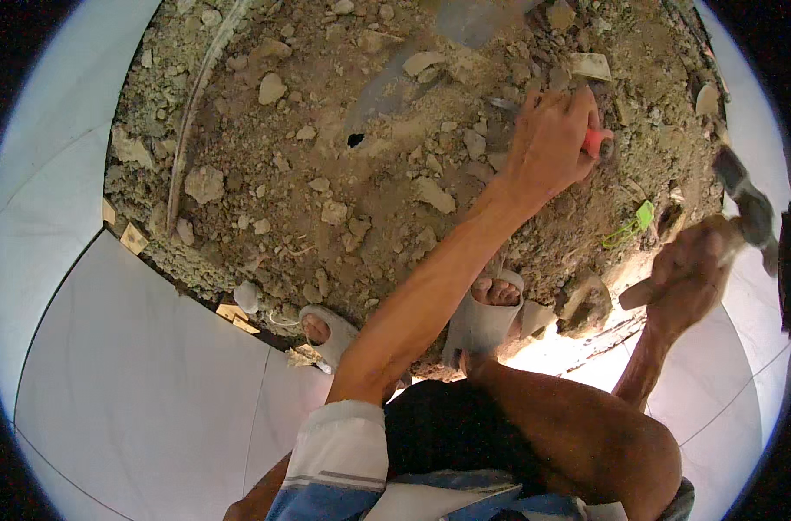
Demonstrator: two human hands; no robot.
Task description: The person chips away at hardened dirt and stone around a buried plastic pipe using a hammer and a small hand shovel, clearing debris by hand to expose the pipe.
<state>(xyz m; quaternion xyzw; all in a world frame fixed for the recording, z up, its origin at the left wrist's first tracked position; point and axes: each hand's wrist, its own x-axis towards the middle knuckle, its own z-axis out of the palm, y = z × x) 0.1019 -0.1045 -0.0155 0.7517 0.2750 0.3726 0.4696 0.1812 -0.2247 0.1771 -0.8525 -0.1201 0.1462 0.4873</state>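
Observation:
My left hand (547, 143) reaches across the broken ground with its fingers wrapped round a red-handled chisel (595, 142). The red end sticks out on the right of the fist, and a bit of metal shaft shows on the left. Most of the tool is hidden by the fingers. At the right, my right hand (695, 265) is closed round the handle of a hammer (750, 208). The dark hammer head is raised and slightly blurred, apart from the chisel. Loose stones and brown soil (369, 187) lie beneath and around my left hand.
White floor tiles (135, 347) border the dug-up patch. My feet in pale sandals (487, 321) stand at its near edge. A curved strip (196, 113) runs along the left, a green plastic piece (644, 215) lies on the right, and larger rubble (584, 304) sits near my right foot.

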